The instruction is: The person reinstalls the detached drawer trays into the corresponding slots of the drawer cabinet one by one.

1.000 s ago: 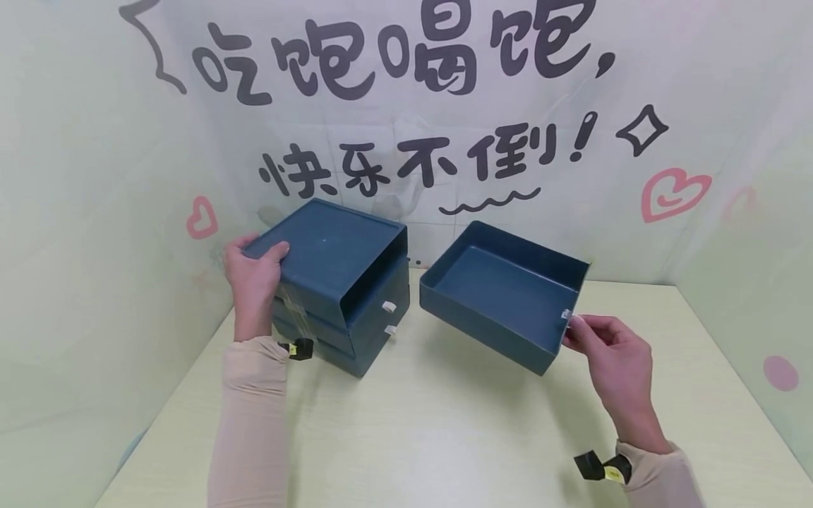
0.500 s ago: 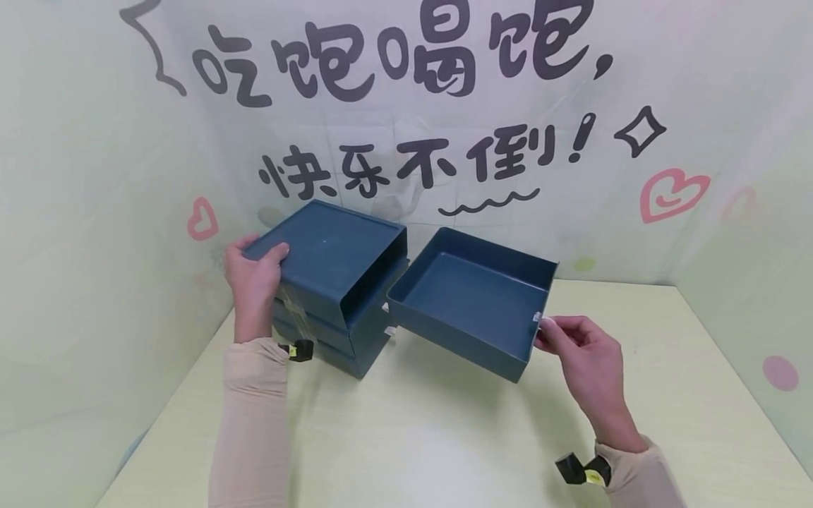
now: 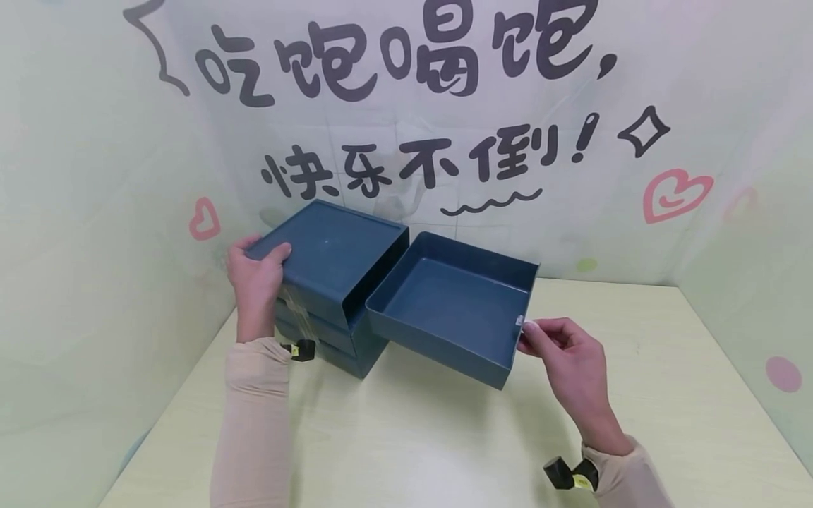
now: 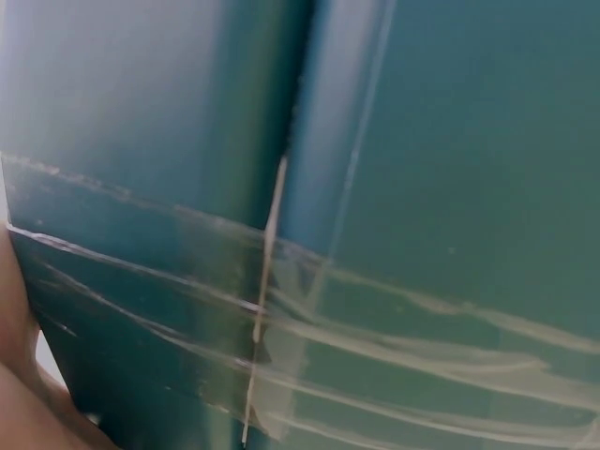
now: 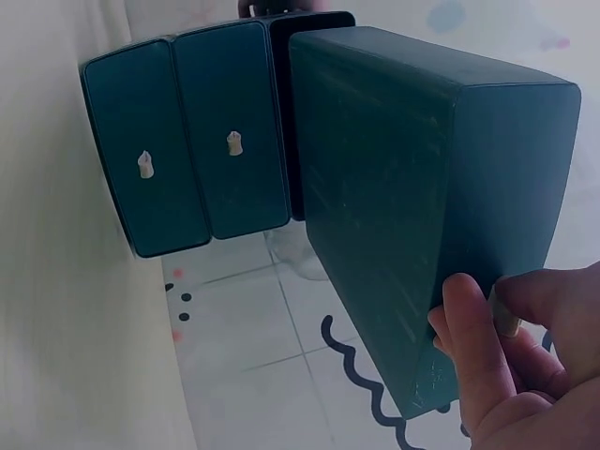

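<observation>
A dark blue drawer cabinet (image 3: 325,255) of stacked units stands at the left of the table, its top slot open and facing right. My left hand (image 3: 257,275) grips its rear left corner, thumb on the top and fingers over the edge. My right hand (image 3: 574,363) pinches the small pale knob (image 5: 504,314) of a pulled-out drawer (image 3: 438,351), holding it raised above the table. The drawer has nothing in it, and its far end is at the slot's mouth, slightly tilted. Whether that end is inside the slot, I cannot tell.
Two lower drawers, each with a pale knob (image 5: 234,142), sit closed in the cabinet. Clear tape (image 4: 403,347) wraps the cabinet's side. A pale table (image 3: 406,437) lies below, with a printed curtain (image 3: 591,233) behind and at both sides.
My right hand has moved left with the drawer, bringing its far end from apart from the cabinet to the top slot's mouth. My left hand has stayed in place.
</observation>
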Action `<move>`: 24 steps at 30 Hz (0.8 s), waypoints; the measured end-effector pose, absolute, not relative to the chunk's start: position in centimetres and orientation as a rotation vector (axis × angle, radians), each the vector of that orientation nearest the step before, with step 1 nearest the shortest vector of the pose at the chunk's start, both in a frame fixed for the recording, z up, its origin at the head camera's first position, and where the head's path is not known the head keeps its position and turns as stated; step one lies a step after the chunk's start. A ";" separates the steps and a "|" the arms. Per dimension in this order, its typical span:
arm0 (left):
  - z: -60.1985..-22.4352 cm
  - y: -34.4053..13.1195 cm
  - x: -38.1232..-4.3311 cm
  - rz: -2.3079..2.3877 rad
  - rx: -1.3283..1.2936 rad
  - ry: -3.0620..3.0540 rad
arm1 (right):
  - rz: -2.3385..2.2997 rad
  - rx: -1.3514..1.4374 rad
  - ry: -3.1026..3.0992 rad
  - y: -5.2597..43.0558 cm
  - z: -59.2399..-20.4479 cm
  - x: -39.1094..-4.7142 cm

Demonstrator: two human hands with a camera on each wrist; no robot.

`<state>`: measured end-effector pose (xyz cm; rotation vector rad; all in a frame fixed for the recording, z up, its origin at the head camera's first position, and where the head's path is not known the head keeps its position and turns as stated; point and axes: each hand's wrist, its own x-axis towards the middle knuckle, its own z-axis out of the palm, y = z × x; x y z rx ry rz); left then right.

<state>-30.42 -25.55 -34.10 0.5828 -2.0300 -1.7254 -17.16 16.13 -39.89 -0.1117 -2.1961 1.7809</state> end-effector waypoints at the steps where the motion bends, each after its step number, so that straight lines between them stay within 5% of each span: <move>1: -34.1 -25.5 -30.4 -1.726 0.582 -2.030 | 1.786 -0.109 -2.190 16.1 -39.9 -17.2; 24: -34.0 -25.5 -30.3 -1.753 0.585 -2.027 | 1.868 -0.018 -2.144 14.4 -40.2 -17.7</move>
